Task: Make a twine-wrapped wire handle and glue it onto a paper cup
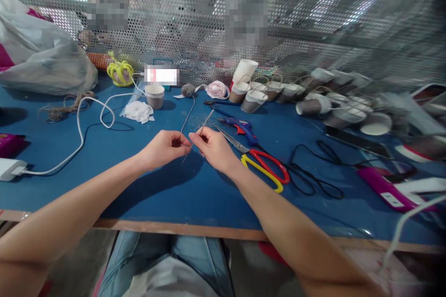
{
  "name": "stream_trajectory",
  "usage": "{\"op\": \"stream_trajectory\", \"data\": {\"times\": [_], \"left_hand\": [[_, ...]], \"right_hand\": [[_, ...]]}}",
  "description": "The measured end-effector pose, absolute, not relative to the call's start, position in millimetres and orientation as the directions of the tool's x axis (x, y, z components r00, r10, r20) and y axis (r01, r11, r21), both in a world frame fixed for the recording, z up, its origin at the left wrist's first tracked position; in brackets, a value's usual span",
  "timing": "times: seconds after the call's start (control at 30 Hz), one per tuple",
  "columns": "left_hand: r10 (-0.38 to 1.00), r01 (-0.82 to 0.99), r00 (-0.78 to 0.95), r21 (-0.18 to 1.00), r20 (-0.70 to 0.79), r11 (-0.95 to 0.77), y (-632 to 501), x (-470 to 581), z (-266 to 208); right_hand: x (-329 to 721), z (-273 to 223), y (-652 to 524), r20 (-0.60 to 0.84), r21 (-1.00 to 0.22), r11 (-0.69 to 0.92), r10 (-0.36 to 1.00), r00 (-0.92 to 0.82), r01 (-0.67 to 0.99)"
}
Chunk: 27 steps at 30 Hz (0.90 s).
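My left fingers (181,151) and right fingers (198,142) pinch thin twine (208,119), slanting toward one o'clock beyond my right.

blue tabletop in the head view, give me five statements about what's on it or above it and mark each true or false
1. Both the left hand and the right hand pinch thin grey cord. True.
2. The right hand grips the scissors with red and yellow handles. False: the scissors lie on the blue tabletop.
3. A blue glue gun with a red trigger lies near the scissors. True.
4. The bright yellow ribbed ornament stands right of the glue gun. False: the ornament stands left of it.
5. A pink fabric rose lies beyond the hands. True.
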<state>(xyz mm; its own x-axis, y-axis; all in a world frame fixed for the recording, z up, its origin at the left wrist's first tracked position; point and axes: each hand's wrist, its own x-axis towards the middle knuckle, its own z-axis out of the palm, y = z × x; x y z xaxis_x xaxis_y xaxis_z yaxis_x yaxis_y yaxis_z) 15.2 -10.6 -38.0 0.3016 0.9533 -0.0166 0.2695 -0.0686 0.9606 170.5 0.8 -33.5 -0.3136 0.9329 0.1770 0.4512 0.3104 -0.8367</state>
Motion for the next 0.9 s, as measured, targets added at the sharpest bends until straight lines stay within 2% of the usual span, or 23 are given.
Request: {"op": "stream_trajectory", "data": {"times": [0.47, 0.63, 0.7, 0.9], "left_hand": [[0.958, 0.359, 0.288, 0.926, 0.008, -0.116, -9.5, 15.2, -39.8], [0.954, 0.327, 0.301, 0.939, 0.001, -0.104, -11.4, 17.3, -39.9], [0.945, 0.278, 0.326, 0.958, -0.018, -0.077, -12.7, 17.6, -38.2], [0.907, 0.192, 0.405, 0.981, -0.114, 0.037, -14.0, 15.4, -32.1]], "right_hand": [[166.4, -37.2, 1.8, 0.209, -0.816, 0.322, 0.938, -0.275, 0.48], [164.9, -37.7, 0.6, 0.219, -0.816, 0.327, 0.938, -0.268, 0.476], [165.8, -37.7, 0.1, 0.187, -0.847, 0.3, 0.941, -0.283, 0.439], [172.0, -38.4, 3.2, 0.086, -0.972, 0.182, 0.865, -0.495, 0.148]]}}
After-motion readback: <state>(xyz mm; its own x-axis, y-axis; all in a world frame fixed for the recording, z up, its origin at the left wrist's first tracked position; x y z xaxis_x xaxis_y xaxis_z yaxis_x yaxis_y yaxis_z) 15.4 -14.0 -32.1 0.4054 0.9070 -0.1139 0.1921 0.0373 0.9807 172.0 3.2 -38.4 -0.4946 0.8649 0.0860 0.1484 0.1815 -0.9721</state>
